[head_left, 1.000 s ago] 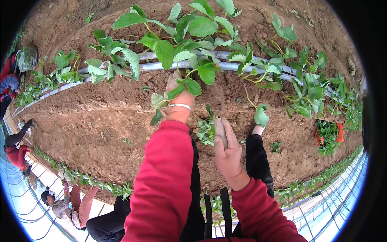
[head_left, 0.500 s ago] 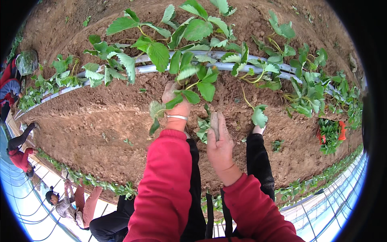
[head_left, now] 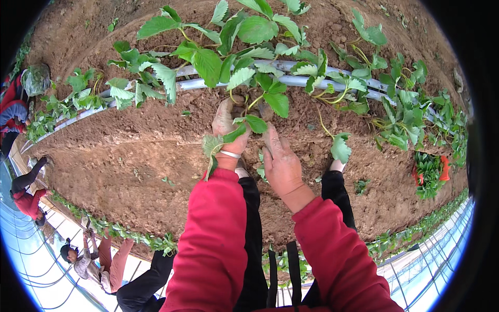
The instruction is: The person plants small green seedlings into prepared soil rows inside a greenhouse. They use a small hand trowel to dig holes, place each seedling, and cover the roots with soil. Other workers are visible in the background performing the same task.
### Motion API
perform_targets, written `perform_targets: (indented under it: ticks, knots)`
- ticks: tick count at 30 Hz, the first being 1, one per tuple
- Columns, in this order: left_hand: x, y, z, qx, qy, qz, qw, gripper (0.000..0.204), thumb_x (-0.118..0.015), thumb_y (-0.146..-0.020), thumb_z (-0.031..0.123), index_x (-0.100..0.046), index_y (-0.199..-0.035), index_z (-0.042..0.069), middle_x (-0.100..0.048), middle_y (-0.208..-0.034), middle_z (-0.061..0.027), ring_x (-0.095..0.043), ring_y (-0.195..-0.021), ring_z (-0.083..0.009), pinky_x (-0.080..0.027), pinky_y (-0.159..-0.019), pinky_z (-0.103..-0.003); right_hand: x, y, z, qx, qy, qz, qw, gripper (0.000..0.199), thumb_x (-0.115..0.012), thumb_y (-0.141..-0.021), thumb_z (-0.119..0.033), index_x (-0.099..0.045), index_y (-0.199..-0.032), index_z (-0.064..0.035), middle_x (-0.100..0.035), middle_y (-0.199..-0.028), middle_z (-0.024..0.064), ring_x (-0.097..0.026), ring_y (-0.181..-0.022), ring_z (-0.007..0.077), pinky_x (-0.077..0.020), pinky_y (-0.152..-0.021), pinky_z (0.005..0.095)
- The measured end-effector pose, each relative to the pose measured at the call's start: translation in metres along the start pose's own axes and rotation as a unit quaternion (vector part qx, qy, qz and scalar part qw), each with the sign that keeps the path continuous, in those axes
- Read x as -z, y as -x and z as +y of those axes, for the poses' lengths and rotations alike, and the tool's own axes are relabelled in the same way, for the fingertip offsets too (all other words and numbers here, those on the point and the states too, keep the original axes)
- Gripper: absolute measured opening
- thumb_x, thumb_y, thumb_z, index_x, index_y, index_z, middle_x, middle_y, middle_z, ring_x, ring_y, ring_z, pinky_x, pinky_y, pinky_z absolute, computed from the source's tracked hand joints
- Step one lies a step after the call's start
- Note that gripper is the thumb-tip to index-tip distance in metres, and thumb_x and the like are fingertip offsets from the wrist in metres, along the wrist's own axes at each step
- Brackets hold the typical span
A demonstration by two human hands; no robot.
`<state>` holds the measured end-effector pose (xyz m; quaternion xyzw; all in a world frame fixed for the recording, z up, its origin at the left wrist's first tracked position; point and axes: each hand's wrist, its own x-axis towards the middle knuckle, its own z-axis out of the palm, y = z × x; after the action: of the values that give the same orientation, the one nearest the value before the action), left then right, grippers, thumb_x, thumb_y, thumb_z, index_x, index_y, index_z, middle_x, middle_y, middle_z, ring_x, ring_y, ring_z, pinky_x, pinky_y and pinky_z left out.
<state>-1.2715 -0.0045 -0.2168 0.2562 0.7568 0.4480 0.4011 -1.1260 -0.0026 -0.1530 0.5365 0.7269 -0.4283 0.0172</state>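
Note:
My left hand (head_left: 224, 125), with a pale band at the wrist, reaches to the soil at the bed's edge. Its fingers close around the base of a strawberry seedling (head_left: 255, 124), whose leaves partly cover the hand. Close beside it on the right, my right hand (head_left: 283, 164) is closed, its fingers toward the same plant. A grey, flat-looking thing (head_left: 266, 112) shows at its fingertips; whether it is a tool I cannot tell. Just above my hands, pale irrigation hoses (head_left: 299, 81) run across the bed among strawberry plants (head_left: 207, 66).
Loose strawberry leaves (head_left: 340, 148) lie right of my hands. An orange container (head_left: 444, 169) with green seedlings stands far right. Brown soil (head_left: 114, 166) stretches left. Other people (head_left: 93, 265) are at work at the left edge. Another plant row (head_left: 140, 239) runs behind my legs.
My right hand has moved up and forward to the soil beside my left hand. The grey thing went with it, now by the seedling's base. My left hand has barely shifted.

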Motion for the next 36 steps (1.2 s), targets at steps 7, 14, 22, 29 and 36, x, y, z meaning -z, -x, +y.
perform_targets:
  ticks: [7, 14, 22, 29, 36]
  knots:
    - [-0.011, -0.012, -0.008, -0.139, -0.111, 0.058, 0.982, 0.029, -0.063, -0.071, -0.005, -0.061, -0.099, 0.003, -0.065, -0.088, -0.0069, -0.063, -0.076, -0.0179, -0.050, -0.069, -0.028, -0.015, -0.004, 0.009, 0.011, 0.037, -0.019, 0.999, 0.065, -0.057, -0.083, -0.016, -0.027, -0.141, -0.0143, -0.053, -0.098, 0.0212, -0.060, -0.066, 0.0364, -0.0514, -0.056, 0.0430]
    - [-0.023, -0.003, 0.003, -0.088, -0.255, 0.104, 0.957, 0.025, -0.068, -0.067, 0.001, -0.064, -0.091, 0.004, -0.065, -0.078, -0.0095, -0.064, -0.070, -0.0254, -0.050, -0.067, -0.034, 0.009, 0.021, 0.013, 0.008, 0.021, -0.043, 0.999, 0.062, -0.056, -0.083, -0.010, -0.030, -0.139, -0.0122, -0.054, -0.096, 0.0220, -0.059, -0.071, 0.0387, -0.0512, -0.060, 0.0433]
    - [-0.028, 0.011, 0.015, -0.136, -0.229, 0.066, 0.962, 0.078, -0.076, -0.062, 0.009, -0.042, -0.132, 0.008, -0.045, -0.115, -0.0167, -0.051, -0.100, -0.0321, -0.045, -0.084, -0.036, 0.065, 0.167, 0.035, 0.030, -0.054, -0.159, 0.985, 0.058, -0.059, -0.081, -0.014, -0.037, -0.135, -0.0098, -0.056, -0.097, 0.0180, -0.058, -0.061, 0.0339, -0.0495, -0.055, 0.0420]
    - [-0.026, 0.063, 0.010, -0.174, -0.374, 0.080, 0.908, 0.061, -0.058, -0.074, -0.006, -0.041, -0.131, 0.005, -0.037, -0.131, -0.0216, -0.045, -0.118, -0.0375, -0.045, -0.093, -0.040, 0.087, 0.222, 0.088, -0.138, -0.109, -0.006, 0.984, 0.052, -0.060, -0.079, -0.007, -0.043, -0.127, 0.0025, -0.060, -0.102, 0.0198, -0.063, -0.088, 0.0322, -0.0488, -0.076, 0.0327]
    - [-0.090, 0.221, -0.087, 0.499, 0.235, 0.009, 0.834, 0.032, -0.043, -0.083, -0.007, -0.053, -0.113, -0.002, -0.062, -0.101, -0.0126, -0.063, -0.085, -0.0220, -0.050, -0.070, -0.028, 0.067, 0.213, 0.151, -0.285, -0.182, 0.035, 0.941, 0.037, -0.058, -0.084, -0.009, -0.049, -0.119, 0.0018, -0.053, -0.081, -0.0009, -0.047, -0.062, 0.0035, -0.0405, -0.053, 0.0197]
